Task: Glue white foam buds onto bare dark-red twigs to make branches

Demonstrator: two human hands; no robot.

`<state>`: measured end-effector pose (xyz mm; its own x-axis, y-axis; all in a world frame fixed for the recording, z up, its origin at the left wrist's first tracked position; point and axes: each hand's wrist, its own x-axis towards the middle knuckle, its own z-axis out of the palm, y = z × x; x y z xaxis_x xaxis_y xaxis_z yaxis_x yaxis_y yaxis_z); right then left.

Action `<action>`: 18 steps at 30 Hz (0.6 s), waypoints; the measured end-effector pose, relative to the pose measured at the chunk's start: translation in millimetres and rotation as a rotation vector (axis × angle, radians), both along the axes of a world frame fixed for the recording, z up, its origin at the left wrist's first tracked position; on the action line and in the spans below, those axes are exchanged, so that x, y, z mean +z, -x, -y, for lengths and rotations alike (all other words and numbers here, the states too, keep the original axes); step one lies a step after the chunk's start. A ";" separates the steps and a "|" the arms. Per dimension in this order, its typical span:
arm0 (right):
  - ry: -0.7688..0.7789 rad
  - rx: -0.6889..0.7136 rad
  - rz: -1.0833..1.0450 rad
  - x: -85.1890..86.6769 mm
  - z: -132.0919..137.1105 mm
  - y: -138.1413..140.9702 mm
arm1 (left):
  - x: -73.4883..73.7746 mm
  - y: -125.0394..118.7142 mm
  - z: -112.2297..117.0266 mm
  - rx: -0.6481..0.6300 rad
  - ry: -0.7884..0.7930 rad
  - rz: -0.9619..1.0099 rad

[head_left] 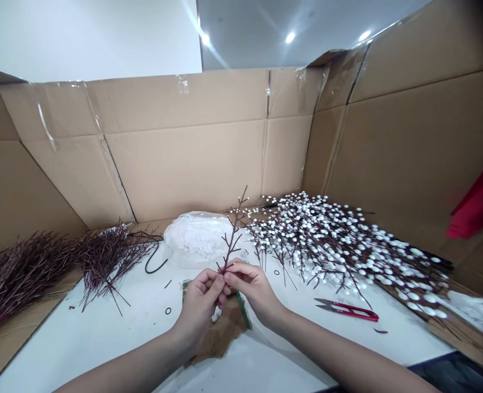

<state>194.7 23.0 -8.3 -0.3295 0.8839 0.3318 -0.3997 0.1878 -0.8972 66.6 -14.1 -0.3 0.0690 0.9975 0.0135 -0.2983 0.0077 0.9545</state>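
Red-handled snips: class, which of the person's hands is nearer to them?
The right hand. It is to the left of the snips, holding a brown twig; the left hand, on the same twig, is farther left.

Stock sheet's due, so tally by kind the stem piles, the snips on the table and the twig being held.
Bare brown twig piles, the larger one and the smaller one: 2
White-budded stem pile: 1
Red-handled snips: 1
Held twig: 1
Total: 5
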 end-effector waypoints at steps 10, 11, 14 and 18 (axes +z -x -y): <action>0.186 0.314 -0.050 1.1 -0.5 -3.6 | -1.4 -9.9 2.1 -0.104 0.045 0.041; 0.209 0.348 -0.053 0.9 -0.5 -3.7 | -1.9 -8.4 0.9 -0.127 0.026 0.003; 0.229 0.332 -0.093 3.5 -2.0 -5.9 | 1.1 4.7 -9.5 -0.217 -0.152 -0.282; 0.152 0.155 -0.132 11.6 -9.8 -12.7 | 8.4 39.4 -44.9 -0.078 -0.538 -1.093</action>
